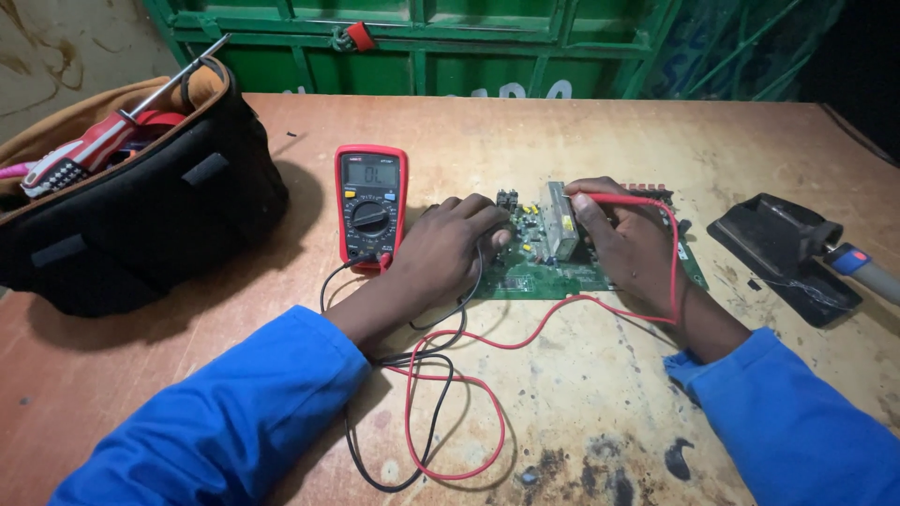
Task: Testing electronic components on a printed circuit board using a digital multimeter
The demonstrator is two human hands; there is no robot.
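Fingers of the left hand [448, 245] curled down over the black probe, tip on the green circuit board [553, 272] at its left edge, just right of the red multimeter [371, 204]. Across the board, the right hand [626, 245] pinched the red probe [619, 199], lying crosswise toward the upright metal heatsink [561, 220] between both hands on the counter [581, 403].

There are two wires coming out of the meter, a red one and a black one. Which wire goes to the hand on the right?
The red wire. It loops across the table and up over the right hand. The black wire runs toward the left hand instead.
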